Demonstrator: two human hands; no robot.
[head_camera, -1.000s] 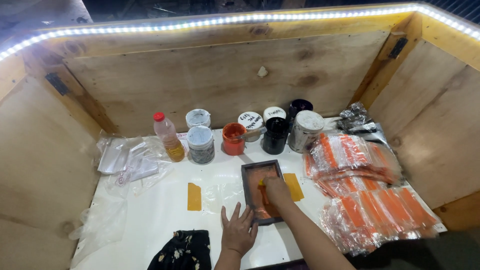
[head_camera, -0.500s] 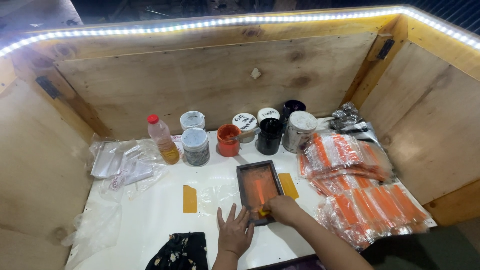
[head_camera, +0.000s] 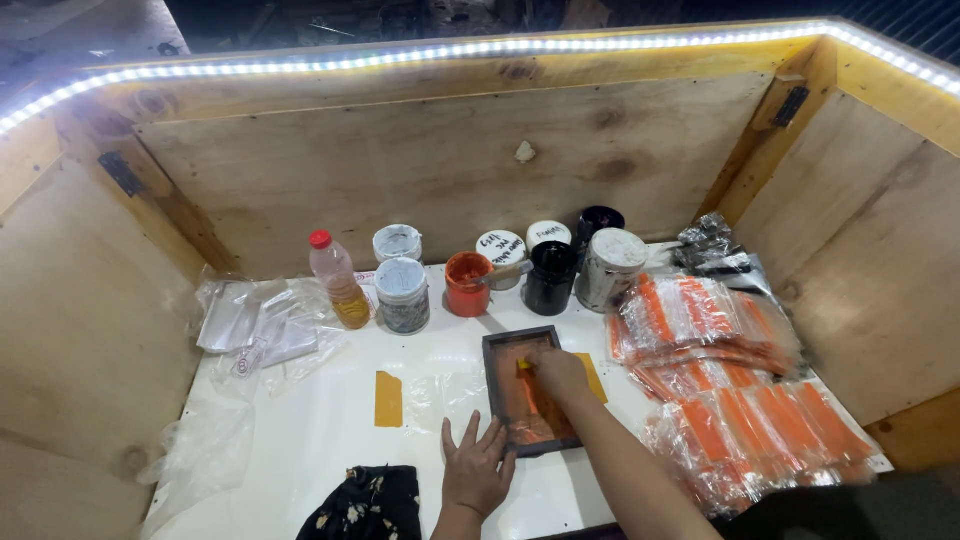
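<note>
A small dark-framed printing screen (head_camera: 497, 352) lies on the white table, its mesh smeared with orange ink (head_camera: 520, 410). My right hand (head_camera: 560, 372) rests on the far half of the screen and grips a small yellow squeegee (head_camera: 523, 367) against the mesh. My left hand (head_camera: 478, 468) lies flat with fingers spread, its fingertips pressing on the frame's near left corner. A yellow card peeks out under the frame's right side (head_camera: 595, 380).
Behind the screen stand a bottle of yellow liquid (head_camera: 337, 280), an open orange paint jar (head_camera: 467, 284), and white (head_camera: 402, 294) and black jars (head_camera: 550, 278). Bagged orange packets (head_camera: 745, 420) pile at right, clear bags (head_camera: 255, 325) at left, a yellow card (head_camera: 388, 398), dark floral cloth (head_camera: 365, 505). Plywood walls enclose the table.
My right hand drew the squeegee down the screen toward me, then moved back up to the far half. My left hand has stayed on the frame's corner.
</note>
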